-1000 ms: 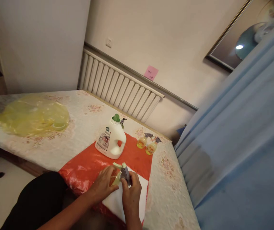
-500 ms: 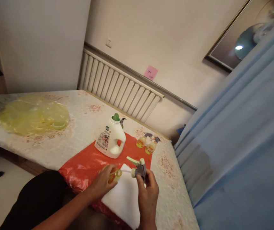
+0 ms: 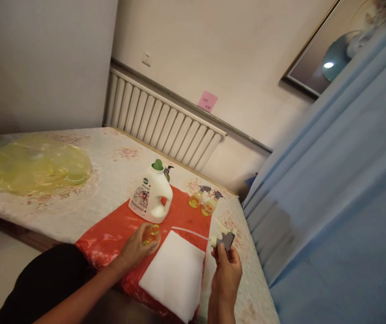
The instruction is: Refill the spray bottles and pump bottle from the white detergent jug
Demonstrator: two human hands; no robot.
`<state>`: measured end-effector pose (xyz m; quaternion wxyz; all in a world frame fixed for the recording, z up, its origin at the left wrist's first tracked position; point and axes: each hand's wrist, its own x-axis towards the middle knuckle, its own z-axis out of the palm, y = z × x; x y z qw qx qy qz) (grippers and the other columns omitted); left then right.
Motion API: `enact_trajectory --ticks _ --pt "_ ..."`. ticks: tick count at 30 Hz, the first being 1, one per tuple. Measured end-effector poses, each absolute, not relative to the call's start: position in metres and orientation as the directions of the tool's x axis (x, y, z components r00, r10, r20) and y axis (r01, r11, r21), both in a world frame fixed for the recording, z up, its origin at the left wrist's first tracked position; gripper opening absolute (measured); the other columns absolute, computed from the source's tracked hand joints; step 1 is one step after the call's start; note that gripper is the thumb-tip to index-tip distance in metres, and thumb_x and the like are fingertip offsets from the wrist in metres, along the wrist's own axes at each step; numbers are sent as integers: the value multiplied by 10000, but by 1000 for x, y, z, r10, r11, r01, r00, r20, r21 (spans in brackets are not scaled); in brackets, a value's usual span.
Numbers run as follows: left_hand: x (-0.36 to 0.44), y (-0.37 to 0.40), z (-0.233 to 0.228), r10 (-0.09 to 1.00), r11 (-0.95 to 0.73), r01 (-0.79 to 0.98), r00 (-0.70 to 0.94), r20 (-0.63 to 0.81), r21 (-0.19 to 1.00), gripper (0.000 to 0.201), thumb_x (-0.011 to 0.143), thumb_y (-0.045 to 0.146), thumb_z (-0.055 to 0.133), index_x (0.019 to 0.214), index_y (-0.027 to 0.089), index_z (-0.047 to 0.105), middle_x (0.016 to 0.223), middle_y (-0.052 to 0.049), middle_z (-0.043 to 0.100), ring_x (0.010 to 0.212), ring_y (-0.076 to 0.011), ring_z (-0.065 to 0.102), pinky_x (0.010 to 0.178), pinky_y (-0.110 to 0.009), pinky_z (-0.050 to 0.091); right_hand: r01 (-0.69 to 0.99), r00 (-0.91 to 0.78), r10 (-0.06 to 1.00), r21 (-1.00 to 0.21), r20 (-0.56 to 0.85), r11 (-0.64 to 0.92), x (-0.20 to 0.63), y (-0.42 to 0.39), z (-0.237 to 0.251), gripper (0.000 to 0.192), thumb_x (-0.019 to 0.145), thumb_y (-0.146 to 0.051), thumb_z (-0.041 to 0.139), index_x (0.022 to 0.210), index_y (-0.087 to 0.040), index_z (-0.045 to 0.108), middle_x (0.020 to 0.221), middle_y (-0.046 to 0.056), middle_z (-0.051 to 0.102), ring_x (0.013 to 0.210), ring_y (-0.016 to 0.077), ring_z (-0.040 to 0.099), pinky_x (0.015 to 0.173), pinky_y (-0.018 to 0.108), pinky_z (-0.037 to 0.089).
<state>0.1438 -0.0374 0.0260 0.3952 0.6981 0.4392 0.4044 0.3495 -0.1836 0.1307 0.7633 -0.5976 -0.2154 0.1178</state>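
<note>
- Bottle (image 3: pixel 151 234) of yellow liquid sits in our left hand (image 3: pixel 135 248), standing on the red plastic sheet (image 3: pixel 111 238) at the near edge of the counter (image 3: pixel 111 180), just in front of the white jug (image 3: pixel 150 200); our fingers wrap closed around its body, leaving the open neck clear.
- Our right hand (image 3: pixel 227 270) pinches the spray head (image 3: pixel 224 240) between thumb and fingers, lifted off the bottle, its thin dip tube (image 3: pixel 189 231) trailing left above the white cloth (image 3: pixel 174 274).
- We judge the small bottle light but easy to tip, and with no cap it would spill; a grip low around the body seems safest.
- The plastic may well be slick if liquid has run down it; we cannot tell whether it is wet.
- The spray head looks stiff and light, best held by its grey body; the tube looks thin and bendy, and may drip, so we would leave it alone.
- Two more spray bottles (image 3: pixel 202 201) stand beyond the sheet, well apart from both hands.
</note>
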Motion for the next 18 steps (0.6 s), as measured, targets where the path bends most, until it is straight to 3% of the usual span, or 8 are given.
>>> enact_trajectory --ticks 7,13,18 --pt "145 -33 14 935 -288 274 287 208 918 487 804 382 620 1240 218 475 1269 -119 651 1221 -307 604 1032 -475 476 -134 919 394 -961 -29 244 385 -162 57 385 625 -397 808 891 -158 666 746 -4 698 626 137 649 588 230 555" --pt "150 -31 -2 949 -275 326 243 201 905 669 706 401 723 1292 202 466 1350 -139 600 1276 -337 562 1081 -502 448 -237 916 368 -955 -158 178 412 -132 15 402 494 -438 850 704 -165 642 542 -41 626 493 129 608 496 229 549" --pt "156 -30 -17 939 -309 318 250 235 896 637 775 403 659 1331 200 425 1398 -152 552 1328 -327 516 1128 -514 403 -281 883 421 -952 -207 119 423 -102 -3 406 541 -488 825 700 -175 620 533 -23 659 501 152 653 506 241 567"
